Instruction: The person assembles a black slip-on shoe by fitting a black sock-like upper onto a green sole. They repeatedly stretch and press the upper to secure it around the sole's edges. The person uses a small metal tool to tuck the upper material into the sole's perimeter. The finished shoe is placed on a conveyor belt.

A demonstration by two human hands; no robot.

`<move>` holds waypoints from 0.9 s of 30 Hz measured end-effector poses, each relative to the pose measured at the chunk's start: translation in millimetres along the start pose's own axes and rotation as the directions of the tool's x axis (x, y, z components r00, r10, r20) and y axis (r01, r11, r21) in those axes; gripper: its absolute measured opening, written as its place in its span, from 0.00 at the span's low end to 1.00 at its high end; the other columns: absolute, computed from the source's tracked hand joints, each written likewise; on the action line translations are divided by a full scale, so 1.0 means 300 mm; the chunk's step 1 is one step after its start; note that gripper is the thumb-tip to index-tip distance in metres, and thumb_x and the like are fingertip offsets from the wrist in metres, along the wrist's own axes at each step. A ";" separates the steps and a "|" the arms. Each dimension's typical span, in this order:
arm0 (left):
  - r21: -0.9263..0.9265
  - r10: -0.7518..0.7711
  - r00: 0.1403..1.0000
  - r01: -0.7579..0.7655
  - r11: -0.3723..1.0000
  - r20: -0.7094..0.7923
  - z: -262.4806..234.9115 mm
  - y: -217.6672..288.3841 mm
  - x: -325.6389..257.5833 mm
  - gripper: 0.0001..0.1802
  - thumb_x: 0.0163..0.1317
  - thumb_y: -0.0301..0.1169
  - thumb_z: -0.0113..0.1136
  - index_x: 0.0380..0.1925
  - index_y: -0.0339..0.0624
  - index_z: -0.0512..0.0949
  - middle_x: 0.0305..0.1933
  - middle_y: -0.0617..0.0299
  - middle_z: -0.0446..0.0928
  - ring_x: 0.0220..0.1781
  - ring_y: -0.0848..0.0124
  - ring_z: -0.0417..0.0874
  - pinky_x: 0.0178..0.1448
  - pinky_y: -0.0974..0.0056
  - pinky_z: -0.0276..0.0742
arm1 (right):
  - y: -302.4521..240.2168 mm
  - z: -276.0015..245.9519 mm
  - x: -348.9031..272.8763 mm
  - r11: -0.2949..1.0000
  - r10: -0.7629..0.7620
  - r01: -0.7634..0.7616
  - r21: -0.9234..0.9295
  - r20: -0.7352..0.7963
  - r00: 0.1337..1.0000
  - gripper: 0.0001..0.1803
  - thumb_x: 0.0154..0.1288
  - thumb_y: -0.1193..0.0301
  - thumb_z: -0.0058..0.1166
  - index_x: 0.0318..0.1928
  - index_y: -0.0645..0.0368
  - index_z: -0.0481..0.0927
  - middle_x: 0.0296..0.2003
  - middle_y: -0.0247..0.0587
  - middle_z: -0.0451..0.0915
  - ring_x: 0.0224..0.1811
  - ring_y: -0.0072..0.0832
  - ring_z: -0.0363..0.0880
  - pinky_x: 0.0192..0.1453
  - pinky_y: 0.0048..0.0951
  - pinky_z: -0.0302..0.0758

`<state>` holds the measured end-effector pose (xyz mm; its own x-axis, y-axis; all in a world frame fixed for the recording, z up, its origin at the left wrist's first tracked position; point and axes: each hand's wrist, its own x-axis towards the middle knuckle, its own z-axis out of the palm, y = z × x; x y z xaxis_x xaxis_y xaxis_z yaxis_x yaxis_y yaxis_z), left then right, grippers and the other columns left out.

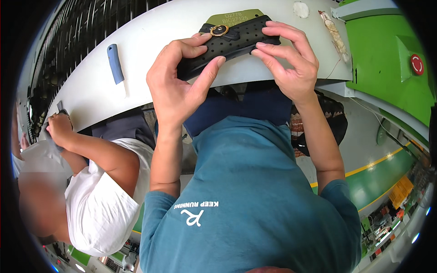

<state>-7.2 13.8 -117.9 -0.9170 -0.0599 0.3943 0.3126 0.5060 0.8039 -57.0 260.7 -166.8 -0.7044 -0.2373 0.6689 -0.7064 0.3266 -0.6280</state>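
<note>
A black perforated leather-like piece (241, 40) is stretched between my two hands over the white table. It bears a small strap with a gold-coloured ring buckle (219, 30); I cannot tell what kind of article it is. An olive-green plate with lettering (234, 17) shows behind its far edge. My left hand (182, 75) grips the left end, thumb along the near edge and fingers on top by the buckle. With thumb and fingers, my right hand (291, 57) pinches the right end. The underside of the piece is hidden.
A blue-handled knife-like tool (115, 66) lies on the white table (141, 50) to the left. At the far right are a whitish lump (301, 9) and a cream, thread-trailing bundle (333, 36). A green machine with a red button (417, 64) stands right. A co-worker (104, 195) sits left.
</note>
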 end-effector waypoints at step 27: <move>-0.441 -0.587 0.807 0.550 0.709 0.064 -0.069 -0.147 -0.051 0.15 0.86 0.41 0.64 0.51 0.37 0.80 0.45 0.58 0.87 0.44 0.77 0.86 0.49 0.70 0.81 | -0.116 0.147 0.222 0.612 0.580 -0.700 0.368 0.392 0.714 0.55 0.68 0.44 0.79 0.84 0.58 0.66 0.75 0.63 0.74 0.73 0.52 0.81 0.74 0.50 0.81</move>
<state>-1.8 -25.4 -150.3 -0.9395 -0.2903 -0.1816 -0.1735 -0.0535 0.9834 -82.4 193.2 -118.1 -0.9401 -0.3381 -0.0426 0.0349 0.0289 -0.9990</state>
